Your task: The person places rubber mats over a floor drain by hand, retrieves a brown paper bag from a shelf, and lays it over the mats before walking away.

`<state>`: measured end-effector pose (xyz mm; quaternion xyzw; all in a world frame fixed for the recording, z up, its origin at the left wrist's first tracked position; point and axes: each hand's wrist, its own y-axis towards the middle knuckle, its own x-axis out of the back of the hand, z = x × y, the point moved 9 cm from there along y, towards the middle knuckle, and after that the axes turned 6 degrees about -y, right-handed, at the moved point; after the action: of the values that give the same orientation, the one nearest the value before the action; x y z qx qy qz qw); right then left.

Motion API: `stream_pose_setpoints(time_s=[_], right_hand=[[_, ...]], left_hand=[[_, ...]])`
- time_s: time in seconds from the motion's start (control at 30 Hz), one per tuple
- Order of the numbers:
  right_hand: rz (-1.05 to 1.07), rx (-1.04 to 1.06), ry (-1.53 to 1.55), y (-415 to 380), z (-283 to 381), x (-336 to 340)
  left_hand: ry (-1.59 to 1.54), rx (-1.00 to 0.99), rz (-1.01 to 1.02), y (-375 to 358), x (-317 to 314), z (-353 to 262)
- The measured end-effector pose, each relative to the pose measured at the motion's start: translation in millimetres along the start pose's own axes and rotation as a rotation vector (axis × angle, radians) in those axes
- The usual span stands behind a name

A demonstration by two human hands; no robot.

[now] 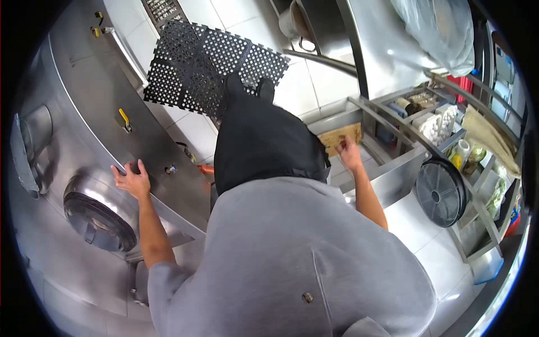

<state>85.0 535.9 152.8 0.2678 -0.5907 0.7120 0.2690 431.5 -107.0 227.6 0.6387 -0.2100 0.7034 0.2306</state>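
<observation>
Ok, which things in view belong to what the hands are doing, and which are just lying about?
Apparently in use:
- brown board, at the right hand
- steel counter, its edge at the left hand

Apparently just about:
- black floor mat
- round black mesh item
- steel pot

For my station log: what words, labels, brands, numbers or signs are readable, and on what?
No readable text.
Brown board by the right hand: nothing legible.
Shirt button: too small to tell.
Shelved goods: any print is too small or blurred.
</observation>
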Motion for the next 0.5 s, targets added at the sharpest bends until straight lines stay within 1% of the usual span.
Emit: stream_pose_setpoints(time_s=[0.07,0.13,0.2,0.27,0.37,0.43,0.47,0.5], right_hand=[[0.013,-0.009,-0.033,-17.7,-16.7,-10.4],[-0.050,-0.022,-0.027,-7.7,-20.7,5.5],[-0.049,0.004,-0.045,-6.8,-15.2,14.4],[0.030,-0.048,-0.046,-7.8,-10.6,8.7],[0.079,-0.007,-0.078,3.6,-4.5,0.5],[0.044,0.029,-0.074,21.7,13.8,10.9],[0.045,0.032,-0.064,17.7,17.8,13.1],[0.038,0.084,-0.098,21.7,24.1,16.2]], left_hand=[[0.023,-0.015,0.026,-3.0,6.6,-2.2],[0.003,0.000,-0.001,5.8,5.9,-11.5],[0.066,0.026,0.052,3.0,4.0,-7.1],[0.083,0.014,0.059,4.3,1.9,-6.0],[0.079,-0.006,0.064,-3.2,10.7,0.8],[0.023,-0.024,-0.002,2.1,6.2,-7.1],[0.024,-0.015,0.008,4.2,1.8,-7.7],[0.000,-0.031,0.000,4.2,3.0,-8.8]])
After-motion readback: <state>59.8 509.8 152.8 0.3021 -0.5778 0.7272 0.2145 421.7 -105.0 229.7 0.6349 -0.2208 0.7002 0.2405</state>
